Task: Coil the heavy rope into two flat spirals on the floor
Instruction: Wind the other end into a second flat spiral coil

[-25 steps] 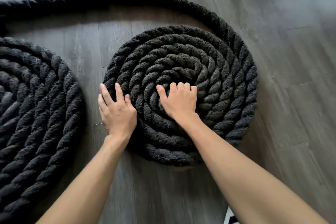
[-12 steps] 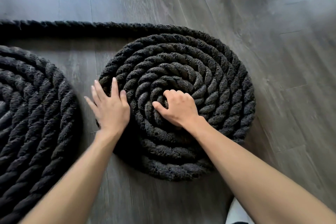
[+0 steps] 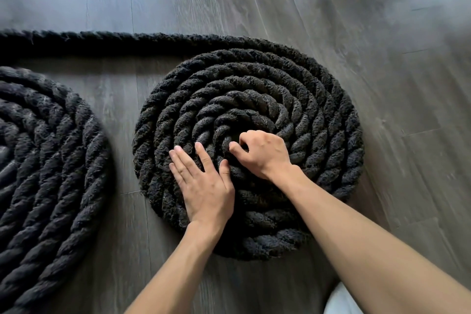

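The right hand curls its fingers closed on the innermost turn of the right spiral on the wood floor, while the left hand lies flat and open just beside it, toward the straight run leading to the left spiral.

Grey wood-grain plank floor — and a pale cloth patch at the bottom edge.

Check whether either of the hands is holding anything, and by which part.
Right hand fingers curl onto the spiral's innermost turns; left hand lies flat, open, gripping nothing.
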